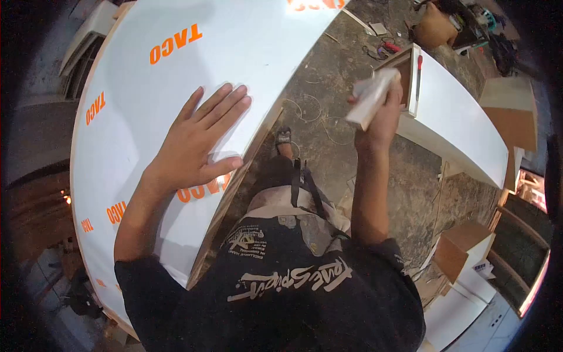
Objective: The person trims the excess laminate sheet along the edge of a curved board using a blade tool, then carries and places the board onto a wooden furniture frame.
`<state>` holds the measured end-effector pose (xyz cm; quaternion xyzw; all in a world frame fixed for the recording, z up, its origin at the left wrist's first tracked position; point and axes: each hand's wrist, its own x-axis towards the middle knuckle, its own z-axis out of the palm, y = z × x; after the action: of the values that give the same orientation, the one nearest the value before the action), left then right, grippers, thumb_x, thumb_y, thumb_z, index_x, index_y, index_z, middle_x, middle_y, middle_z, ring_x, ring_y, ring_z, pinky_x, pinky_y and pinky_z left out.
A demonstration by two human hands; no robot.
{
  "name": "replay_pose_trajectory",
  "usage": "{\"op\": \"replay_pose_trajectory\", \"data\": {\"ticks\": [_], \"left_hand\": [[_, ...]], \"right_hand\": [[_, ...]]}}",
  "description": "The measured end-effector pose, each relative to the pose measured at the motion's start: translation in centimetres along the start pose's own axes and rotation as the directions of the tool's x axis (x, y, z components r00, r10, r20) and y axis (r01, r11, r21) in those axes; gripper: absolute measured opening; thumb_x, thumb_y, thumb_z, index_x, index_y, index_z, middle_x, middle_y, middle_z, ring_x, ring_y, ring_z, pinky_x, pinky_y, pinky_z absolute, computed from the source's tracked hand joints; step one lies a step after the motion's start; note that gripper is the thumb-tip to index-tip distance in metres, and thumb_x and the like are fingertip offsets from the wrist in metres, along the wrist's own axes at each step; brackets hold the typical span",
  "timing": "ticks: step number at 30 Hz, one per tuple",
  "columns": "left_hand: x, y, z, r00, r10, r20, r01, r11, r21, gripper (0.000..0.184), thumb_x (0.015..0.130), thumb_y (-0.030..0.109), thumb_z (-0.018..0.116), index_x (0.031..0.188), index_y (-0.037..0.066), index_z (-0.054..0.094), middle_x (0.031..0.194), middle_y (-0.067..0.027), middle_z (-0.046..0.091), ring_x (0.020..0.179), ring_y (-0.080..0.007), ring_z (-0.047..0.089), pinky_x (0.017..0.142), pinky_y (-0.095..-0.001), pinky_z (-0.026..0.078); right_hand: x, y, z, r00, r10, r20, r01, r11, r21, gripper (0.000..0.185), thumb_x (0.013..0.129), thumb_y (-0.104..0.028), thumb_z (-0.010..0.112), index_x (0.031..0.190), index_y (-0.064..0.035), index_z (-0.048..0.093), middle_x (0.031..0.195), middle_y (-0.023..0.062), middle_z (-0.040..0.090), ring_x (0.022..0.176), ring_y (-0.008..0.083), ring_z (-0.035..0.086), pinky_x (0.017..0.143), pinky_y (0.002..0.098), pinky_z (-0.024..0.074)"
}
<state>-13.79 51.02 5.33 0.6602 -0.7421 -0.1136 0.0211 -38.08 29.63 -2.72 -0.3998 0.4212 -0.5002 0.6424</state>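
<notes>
My left hand (202, 138) lies flat, fingers spread, on a large white panel (234, 41) printed with orange TACO lettering. It rests near the panel's long right edge, where a strip of bare wood shows. Off to the right, my right hand (380, 120) is raised above the floor, wrapped around a pale, flat-sided block (370, 97). The block is blurred, and I cannot tell its material. Behind that hand stands a long white box-like cabinet piece (457, 105) with a wooden-framed end. A slim tool with a red end (419, 73) lies on its near edge.
The stained concrete floor (328, 146) holds thin loose strands. Scraps and a red-handled item (390, 47) lie farther back. Brown-and-white box pieces (463, 246) stand at the lower right, near a slatted frame (519, 252). My sandalled foot (284, 141) is beside the panel.
</notes>
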Motion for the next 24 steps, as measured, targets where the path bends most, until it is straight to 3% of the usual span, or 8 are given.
{"op": "replay_pose_trajectory", "data": {"ticks": [1,4,7,10,11,17,20,24], "left_hand": [[0.0,-0.2,0.0,1.0,0.011,0.003,-0.011,1.0,-0.004,0.093,0.089,0.069,0.053,0.157,0.006,0.036,0.163,-0.013,0.034,0.154,-0.0307,0.025,0.125,-0.0543,0.013],[0.1,-0.7,0.2,0.997,0.069,-0.035,-0.069,0.998,-0.011,0.093,0.09,0.069,0.052,0.157,0.006,0.036,0.163,-0.0132,0.034,0.154,-0.031,0.025,0.125,-0.0554,0.012],[-0.1,-1.1,0.4,0.993,0.103,-0.056,-0.104,0.995,-0.008,0.093,0.089,0.067,0.053,0.156,0.006,0.036,0.163,-0.0138,0.034,0.154,-0.0308,0.026,0.124,-0.0557,0.012],[-0.1,-1.2,1.1,0.99,0.096,-0.103,-0.099,0.995,-0.028,0.093,0.088,0.066,0.054,0.156,0.006,0.036,0.163,-0.0144,0.034,0.153,-0.031,0.027,0.124,-0.0556,0.013],[0.0,-1.3,1.1,0.987,0.108,-0.118,-0.111,0.994,-0.016,0.095,0.086,0.066,0.056,0.156,0.006,0.036,0.163,-0.0144,0.034,0.153,-0.0313,0.028,0.124,-0.0552,0.013],[-0.1,-1.6,1.9,0.968,0.124,-0.22,-0.133,0.991,-0.03,0.097,0.085,0.066,0.059,0.156,0.005,0.035,0.162,-0.0156,0.036,0.151,-0.0322,0.03,0.124,-0.0554,0.015],[-0.2,-1.6,2.1,0.957,0.133,-0.259,-0.145,0.989,-0.028,0.097,0.085,0.066,0.058,0.156,0.006,0.034,0.161,-0.0161,0.037,0.151,-0.0326,0.031,0.123,-0.056,0.015],[-0.1,-1.6,1.9,0.947,0.151,-0.283,-0.18,0.981,-0.078,0.096,0.086,0.067,0.058,0.157,0.007,0.034,0.161,-0.0162,0.037,0.151,-0.0325,0.031,0.124,-0.0564,0.016]], "right_hand": [[0.2,-0.1,2.3,0.997,-0.066,0.028,0.068,0.995,-0.075,0.048,0.11,-0.042,0.037,0.143,-0.007,0.039,0.12,0.0167,0.054,0.094,0.0271,0.067,0.062,0.0364,0.0603],[0.0,0.5,6.6,0.984,-0.031,0.174,0.047,0.995,-0.085,0.046,0.11,-0.04,0.036,0.146,-0.0117,0.032,0.12,0.0187,0.054,0.071,0.0287,0.068,0.055,0.035,0.0585],[0.4,2.8,8.3,0.967,-0.072,0.245,0.118,0.977,-0.18,0.053,0.11,-0.041,0.038,0.15,-0.0089,0.028,0.124,0.0184,0.053,0.09,0.0259,0.068,0.072,0.0357,0.059],[-0.4,3.7,10.4,0.942,-0.302,0.148,0.328,0.923,-0.202,0.062,0.109,-0.035,0.039,0.154,0.005,0.025,0.146,0.0252,0.044,0.132,0.0317,0.046,0.112,0.0406,0.0338],[-0.8,4.2,10.8,0.915,-0.375,0.148,0.398,0.896,-0.197,0.063,0.11,-0.038,0.039,0.153,0.005,0.025,0.142,0.0254,0.047,0.13,0.0316,0.047,0.111,0.0409,0.0354],[-3.0,4.7,11.0,0.915,-0.346,0.207,0.382,0.909,-0.167,0.06,0.11,-0.039,0.038,0.15,0.0044,0.029,0.135,0.0228,0.049,0.124,0.0303,0.05,0.107,0.0419,0.0377],[-4.7,4.3,10.8,0.883,-0.406,0.236,0.465,0.824,-0.323,0.059,0.11,-0.039,0.038,0.149,0.0044,0.029,0.136,0.0221,0.048,0.124,0.0303,0.048,0.108,0.0427,0.0368],[-5.6,6.5,10.5,0.878,-0.437,0.197,0.476,0.837,-0.269,0.061,0.11,-0.041,0.038,0.149,0.0045,0.029,0.14,0.0225,0.044,0.128,0.0306,0.045,0.11,0.0429,0.0351]]}}
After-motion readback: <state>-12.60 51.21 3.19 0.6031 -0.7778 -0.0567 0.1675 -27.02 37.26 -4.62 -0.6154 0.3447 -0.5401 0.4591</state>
